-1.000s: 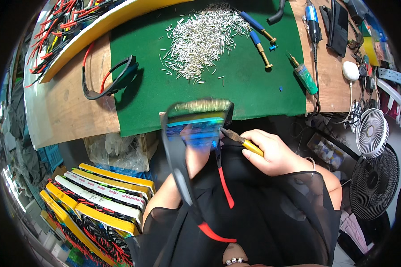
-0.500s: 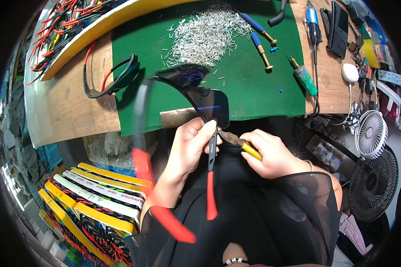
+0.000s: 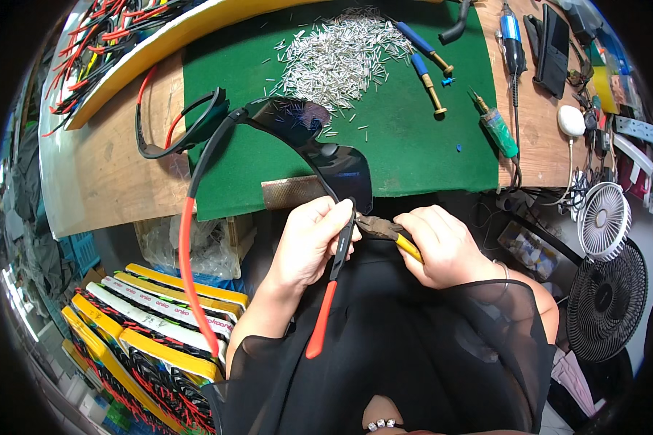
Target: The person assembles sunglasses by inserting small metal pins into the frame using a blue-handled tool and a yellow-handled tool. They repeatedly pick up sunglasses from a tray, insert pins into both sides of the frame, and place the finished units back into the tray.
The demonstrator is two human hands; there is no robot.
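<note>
My left hand pinches a pair of black sunglasses close to one hinge, thumb on top. Their dark lenses point away from me over the bench edge. One temple with a red tip hangs below my fingers; the other curves out to the left, its red end over my left forearm. My right hand is closed around pliers with yellow handles. The plier jaws meet the hinge beside my left thumb; what exactly they grip is too small to tell.
A heap of small metal pins lies on the green mat, with two blue-handled screwdrivers beside it. Another pair of glasses rests at left. Right are a green-handled tool and a white fan. Trays of temples stand lower left.
The sunglasses have turned in my left hand: the long temple swung out to the left and the nearer red tip shifted left. The pliers have tilted slightly, still at the hinge.
</note>
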